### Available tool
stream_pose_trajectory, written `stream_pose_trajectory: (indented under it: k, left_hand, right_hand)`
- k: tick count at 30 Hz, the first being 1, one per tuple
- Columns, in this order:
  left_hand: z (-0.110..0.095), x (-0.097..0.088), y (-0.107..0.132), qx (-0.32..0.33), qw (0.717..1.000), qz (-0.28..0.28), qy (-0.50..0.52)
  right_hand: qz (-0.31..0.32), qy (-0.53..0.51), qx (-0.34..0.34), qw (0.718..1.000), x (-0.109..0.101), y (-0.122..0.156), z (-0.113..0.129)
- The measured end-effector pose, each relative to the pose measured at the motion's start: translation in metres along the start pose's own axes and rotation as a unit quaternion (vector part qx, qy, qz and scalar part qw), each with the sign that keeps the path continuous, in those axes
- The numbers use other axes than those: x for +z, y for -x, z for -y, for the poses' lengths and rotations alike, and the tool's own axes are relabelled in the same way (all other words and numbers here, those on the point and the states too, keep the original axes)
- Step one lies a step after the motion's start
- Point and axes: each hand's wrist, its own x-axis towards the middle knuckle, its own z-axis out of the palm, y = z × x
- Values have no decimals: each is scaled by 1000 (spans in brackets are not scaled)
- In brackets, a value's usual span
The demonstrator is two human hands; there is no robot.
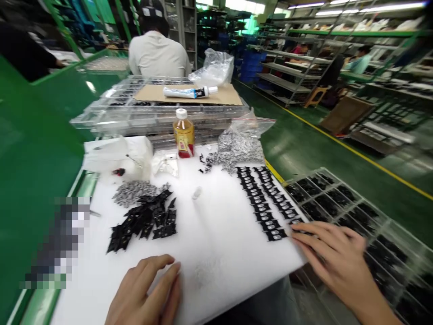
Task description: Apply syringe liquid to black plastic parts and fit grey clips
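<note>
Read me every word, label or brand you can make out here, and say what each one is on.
Blue and white tube: print too blurred to read.
Amber drink bottle: label too small and blurred to read.
Nothing else shows legible text.

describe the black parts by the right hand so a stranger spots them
On the white sheet, beside the clear tray at right, two tidy lines of silver-centred black pieces run down to the right hand. Unlike the loose black heap, they are ordered.
</note>
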Motion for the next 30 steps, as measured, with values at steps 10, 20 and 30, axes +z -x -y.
stream_pose_trajectory:
  k: [10,20,30]
  left_hand:
    - [23,-5,-35,-16,984,-23,-176]
    - [-21,-13,-37,-133,981,81,114]
    - [-24,-6,-3,-98,990,75,64]
  right_hand:
    - [-54,-111,-60,991,17,-69,67]
    - [87,-270,25,959,65,-177,129]
    - [17,-254,43,966,12,-135,108]
